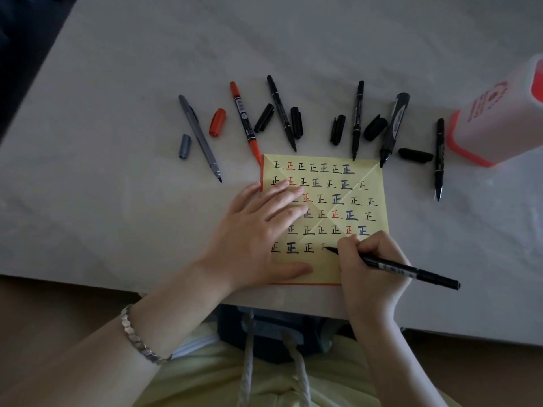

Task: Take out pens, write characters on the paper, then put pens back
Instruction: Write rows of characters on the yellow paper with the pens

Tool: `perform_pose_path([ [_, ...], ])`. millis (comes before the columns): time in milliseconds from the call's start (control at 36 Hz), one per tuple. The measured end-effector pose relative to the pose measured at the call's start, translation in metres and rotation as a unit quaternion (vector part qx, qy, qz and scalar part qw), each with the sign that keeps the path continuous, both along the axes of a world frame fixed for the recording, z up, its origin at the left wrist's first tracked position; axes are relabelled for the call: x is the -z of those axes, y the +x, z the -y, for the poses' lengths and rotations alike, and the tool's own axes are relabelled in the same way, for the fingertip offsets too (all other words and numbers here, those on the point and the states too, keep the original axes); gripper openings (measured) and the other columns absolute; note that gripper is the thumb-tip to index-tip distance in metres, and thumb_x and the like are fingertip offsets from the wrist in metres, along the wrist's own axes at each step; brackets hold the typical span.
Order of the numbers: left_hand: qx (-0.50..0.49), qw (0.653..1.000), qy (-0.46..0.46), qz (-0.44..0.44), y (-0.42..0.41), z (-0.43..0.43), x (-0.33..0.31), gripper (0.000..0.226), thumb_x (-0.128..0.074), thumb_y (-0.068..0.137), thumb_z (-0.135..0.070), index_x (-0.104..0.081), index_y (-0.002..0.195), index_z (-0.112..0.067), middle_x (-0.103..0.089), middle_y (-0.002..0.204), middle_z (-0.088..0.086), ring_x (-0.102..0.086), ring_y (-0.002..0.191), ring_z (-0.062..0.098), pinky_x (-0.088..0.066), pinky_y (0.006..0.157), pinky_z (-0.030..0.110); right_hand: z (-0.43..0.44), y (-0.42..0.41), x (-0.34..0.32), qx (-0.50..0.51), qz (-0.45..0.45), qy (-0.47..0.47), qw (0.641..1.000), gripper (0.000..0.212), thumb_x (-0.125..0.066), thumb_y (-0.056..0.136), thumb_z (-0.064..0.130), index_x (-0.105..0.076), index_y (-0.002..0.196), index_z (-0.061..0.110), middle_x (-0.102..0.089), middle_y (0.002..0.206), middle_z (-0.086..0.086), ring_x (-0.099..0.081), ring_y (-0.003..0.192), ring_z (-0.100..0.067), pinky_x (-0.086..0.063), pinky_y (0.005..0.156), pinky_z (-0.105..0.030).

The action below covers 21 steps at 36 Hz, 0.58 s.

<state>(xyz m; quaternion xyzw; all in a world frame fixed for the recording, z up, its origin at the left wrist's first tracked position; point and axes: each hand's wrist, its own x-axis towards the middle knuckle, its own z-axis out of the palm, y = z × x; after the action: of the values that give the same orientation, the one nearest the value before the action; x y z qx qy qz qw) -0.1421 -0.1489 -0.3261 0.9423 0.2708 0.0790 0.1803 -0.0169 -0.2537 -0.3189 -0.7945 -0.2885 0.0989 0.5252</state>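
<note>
- Far half of the counter (293,39): bare, open across its whole width.
- Beyond the paper (373,186): a row of uncapped pens and loose caps bars a straight reach, from the grey pen (199,138) to the rightmost black pen (439,157).
- Widest gap in that row: between the left black cap (296,122) and the right black cap (338,129).
- White container (496,113) at the right edge, near the rightmost black pen, with only a narrow gap.
- Left hand (255,233) flat on the paper's left part. Right hand (367,268) at its near right corner, and the held pen (411,270) juts rightward.
- Bare counter left of the grey pen.
</note>
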Motion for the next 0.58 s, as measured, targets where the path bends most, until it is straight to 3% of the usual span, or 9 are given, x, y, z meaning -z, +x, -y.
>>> perform_pose_path([
  [56,-0.001,1.0,-0.002,0.0,-0.0003,-0.0001,-0.0002,0.081,-0.043,0.07,-0.076,-0.048,0.129,-0.02,-0.04,0.144,-0.001,-0.026,0.137,0.015,-0.015,0.112,0.04,0.0001,0.0003,0.0,0.001,-0.016,0.003,1.0,0.029,-0.056,0.069,0.009,-0.041,0.048,-0.003,-0.036,0.038,-0.002,-0.041,0.043,-0.009,-0.03,0.041,-0.011],
  [222,-0.001,1.0,-0.005,0.005,0.0002,0.0004,-0.0006,0.081,-0.044,0.07,-0.075,-0.049,0.129,-0.02,-0.039,0.144,-0.001,-0.025,0.138,0.015,-0.014,0.112,0.04,-0.0013,0.0003,0.0011,-0.04,-0.001,0.006,0.999,0.029,-0.059,0.069,0.008,-0.041,0.046,0.006,-0.05,0.051,0.006,-0.04,0.039,-0.004,-0.028,0.04,-0.008],
  [306,0.0,1.0,-0.005,0.005,-0.0002,0.0004,-0.0004,0.081,-0.045,0.07,-0.075,-0.048,0.13,-0.02,-0.04,0.144,-0.001,-0.026,0.138,0.015,-0.014,0.112,0.04,-0.0007,-0.0001,0.0011,-0.038,0.002,-0.001,0.999,0.029,-0.058,0.068,0.006,-0.039,0.045,0.002,-0.049,0.054,0.002,-0.038,0.039,-0.005,-0.026,0.04,-0.009],
  [528,0.0,1.0,-0.003,0.005,-0.0001,0.0004,-0.0003,0.081,-0.043,0.071,-0.076,-0.049,0.129,-0.02,-0.041,0.143,0.0,-0.027,0.137,0.016,-0.015,0.112,0.041,-0.0003,0.0,0.0001,-0.042,-0.008,-0.006,0.999,0.028,-0.059,0.067,0.009,-0.04,0.045,0.012,-0.05,0.054,0.002,-0.04,0.04,-0.006,-0.029,0.04,-0.01],
  [583,0.0,1.0,-0.003,0.008,-0.0001,0.0003,-0.0001,0.081,-0.043,0.07,-0.075,-0.049,0.129,-0.02,-0.041,0.144,-0.001,-0.027,0.137,0.015,-0.014,0.112,0.04,-0.0006,-0.0007,-0.0006,-0.038,-0.007,-0.008,0.999,0.028,-0.058,0.067,0.009,-0.04,0.045,0.011,-0.045,0.046,-0.001,-0.041,0.041,-0.007,-0.029,0.04,-0.011],
])
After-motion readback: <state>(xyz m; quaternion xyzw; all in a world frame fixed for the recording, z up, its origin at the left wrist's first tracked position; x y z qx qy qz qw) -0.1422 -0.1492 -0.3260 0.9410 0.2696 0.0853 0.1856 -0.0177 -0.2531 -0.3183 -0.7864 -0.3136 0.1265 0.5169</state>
